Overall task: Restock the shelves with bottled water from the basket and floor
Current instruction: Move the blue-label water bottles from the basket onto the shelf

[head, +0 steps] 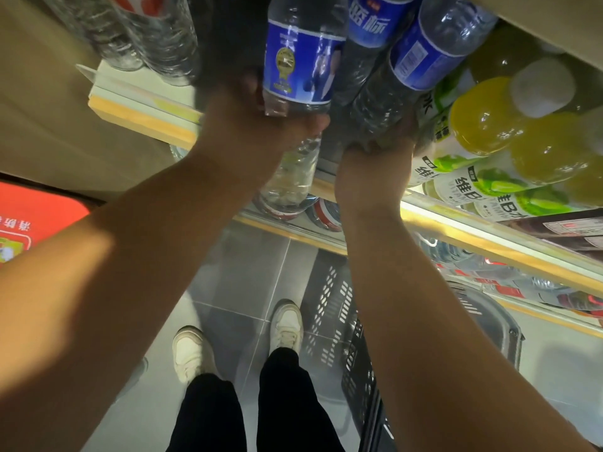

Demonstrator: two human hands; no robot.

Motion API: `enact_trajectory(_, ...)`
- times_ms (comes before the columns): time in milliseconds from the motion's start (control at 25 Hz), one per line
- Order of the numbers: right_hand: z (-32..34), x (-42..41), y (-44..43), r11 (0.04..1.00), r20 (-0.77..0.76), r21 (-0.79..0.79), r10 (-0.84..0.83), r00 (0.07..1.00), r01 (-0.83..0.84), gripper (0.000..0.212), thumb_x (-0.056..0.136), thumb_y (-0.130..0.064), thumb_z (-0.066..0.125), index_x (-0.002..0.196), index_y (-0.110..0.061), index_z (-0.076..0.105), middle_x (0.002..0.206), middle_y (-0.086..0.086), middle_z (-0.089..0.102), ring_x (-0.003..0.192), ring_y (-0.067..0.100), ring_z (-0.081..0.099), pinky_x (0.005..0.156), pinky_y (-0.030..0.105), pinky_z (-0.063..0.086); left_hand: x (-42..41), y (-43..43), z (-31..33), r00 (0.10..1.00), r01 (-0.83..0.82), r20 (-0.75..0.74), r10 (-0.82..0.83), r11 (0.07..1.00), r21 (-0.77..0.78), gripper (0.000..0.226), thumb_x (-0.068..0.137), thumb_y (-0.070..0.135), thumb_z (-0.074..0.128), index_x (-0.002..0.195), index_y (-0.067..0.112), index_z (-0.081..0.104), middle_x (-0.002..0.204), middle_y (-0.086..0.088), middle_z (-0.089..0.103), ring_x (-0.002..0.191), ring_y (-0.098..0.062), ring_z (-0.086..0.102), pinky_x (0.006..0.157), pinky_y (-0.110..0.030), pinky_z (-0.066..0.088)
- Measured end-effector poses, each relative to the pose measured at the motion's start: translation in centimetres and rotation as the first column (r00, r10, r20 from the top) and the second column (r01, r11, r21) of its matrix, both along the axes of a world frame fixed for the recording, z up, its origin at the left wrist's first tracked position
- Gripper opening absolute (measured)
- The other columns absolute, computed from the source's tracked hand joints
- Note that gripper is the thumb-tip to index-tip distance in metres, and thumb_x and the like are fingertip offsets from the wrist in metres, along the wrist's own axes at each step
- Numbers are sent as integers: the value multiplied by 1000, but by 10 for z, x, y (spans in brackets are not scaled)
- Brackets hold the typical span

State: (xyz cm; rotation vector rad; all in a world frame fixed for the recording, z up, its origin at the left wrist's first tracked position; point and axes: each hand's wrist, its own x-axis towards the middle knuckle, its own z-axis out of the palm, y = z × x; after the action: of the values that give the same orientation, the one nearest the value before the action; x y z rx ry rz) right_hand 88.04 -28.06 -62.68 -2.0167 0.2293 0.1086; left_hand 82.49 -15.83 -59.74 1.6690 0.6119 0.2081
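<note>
My left hand point(257, 125) grips the base of a blue-labelled water bottle point(301, 57) at the front edge of the wooden shelf point(143, 115). My right hand point(375, 168) is closed on the base of another blue-labelled water bottle point(421, 57), which leans among its neighbours on the same shelf. A third blue-labelled bottle point(365, 31) stands between them. A dark slotted basket point(352, 347) sits on the grey floor by my right foot; what it holds is hidden behind my right arm.
Yellow-capped and green-labelled drink bottles point(483, 135) crowd the shelf to the right. Clear bottles point(137, 34) stand at the left. Lower shelves point(489, 246) hold red-labelled bottles. My white shoes point(287, 324) stand on grey tiles. A red sign point(32, 216) is at the left.
</note>
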Motion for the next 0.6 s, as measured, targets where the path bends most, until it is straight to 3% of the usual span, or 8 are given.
enact_trajectory(40,-1,-5,-1,998,26,58,29,999,-31,76,73,-3,49,146,-20,39,121,1,58,95,14,59,68,1,44,2,-1,1,1000,13,14,-13,1000,14,53,71,26,83,119,14,64,107,4,73,96,-6,70,85,-27,58)
enact_trajectory(120,3,-20,-2,984,56,152,81,995,-88,74,70,-11,48,143,-19,44,126,-2,57,108,11,61,88,20,52,7,-4,3,997,30,68,-30,1000,7,53,71,24,82,120,12,64,108,3,73,96,-6,70,87,-30,57)
enact_trajectory(240,6,-32,-3,950,42,257,171,984,-176,66,69,-13,54,136,-12,50,126,7,62,110,17,63,93,39,54,14,-5,6,990,55,131,-54,998,-6,57,71,22,82,122,6,61,112,-1,72,101,-9,69,89,-28,56)
enact_trajectory(400,12,-30,-14,933,30,218,286,958,-286,65,71,-10,69,133,-14,51,119,0,67,107,8,64,94,30,53,23,-9,9,979,88,190,-69,992,-92,57,70,13,81,119,-4,58,108,-13,72,99,-21,71,88,-40,58)
enact_trajectory(520,12,-18,-19,935,18,189,303,953,-300,67,72,-7,78,133,-15,50,115,-4,69,106,10,65,93,34,54,28,-13,13,978,99,187,-92,995,-29,56,71,9,83,119,-2,57,106,-7,72,94,-10,70,81,-25,57)
enact_trajectory(600,10,-10,-20,940,32,155,302,953,-303,64,74,-4,77,132,-11,51,113,-2,70,103,11,66,88,30,55,31,-17,13,979,108,176,-105,994,-7,59,71,7,84,122,-2,55,107,-4,70,94,-5,68,77,-16,54)
